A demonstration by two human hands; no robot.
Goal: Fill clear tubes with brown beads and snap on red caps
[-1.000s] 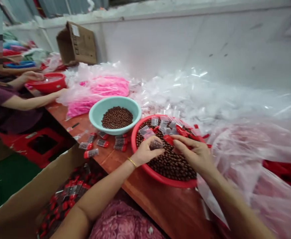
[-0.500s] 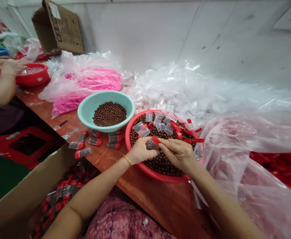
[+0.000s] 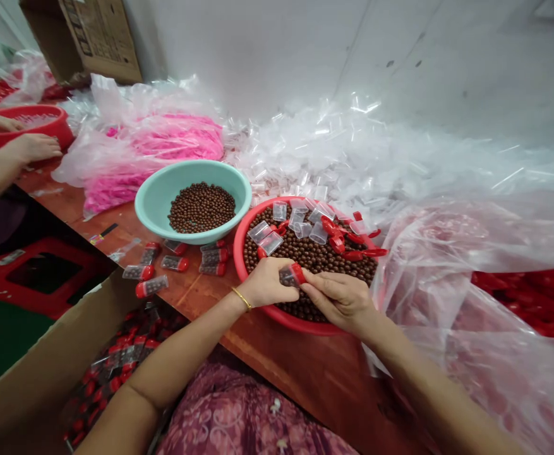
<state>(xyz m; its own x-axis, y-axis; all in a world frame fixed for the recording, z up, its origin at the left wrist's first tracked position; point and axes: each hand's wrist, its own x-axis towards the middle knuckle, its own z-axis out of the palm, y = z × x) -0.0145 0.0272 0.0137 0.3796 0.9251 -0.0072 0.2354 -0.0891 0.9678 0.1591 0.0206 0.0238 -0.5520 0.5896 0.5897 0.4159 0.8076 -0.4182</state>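
Over the near part of a red basin (image 3: 277, 314), my left hand (image 3: 271, 282) grips a small clear container (image 3: 288, 275) by its body. Brown balls show inside it, and a red cap sits on its right end. My right hand (image 3: 340, 297) is closed, with thumb and fingertips pinching that red cap. Brown balls (image 3: 347, 259) fill the basin under both hands. On top of them lie several clear empty cases (image 3: 271, 242) and several red caps (image 3: 337, 244).
Left of the basin stands a turquoise bowl (image 3: 146, 208) of brown balls. Several filled containers (image 3: 175, 263) lie on the table (image 3: 196, 287). An open carton (image 3: 44, 354) holds more below. Clear cases (image 3: 400, 158) pile along the wall. A co-worker's hand (image 3: 33, 148) is by another red basin (image 3: 63, 129).
The view has shifted, so the scene sits slightly higher and further left. My hands stay on the same container. The co-worker's hands have moved apart at their basin.
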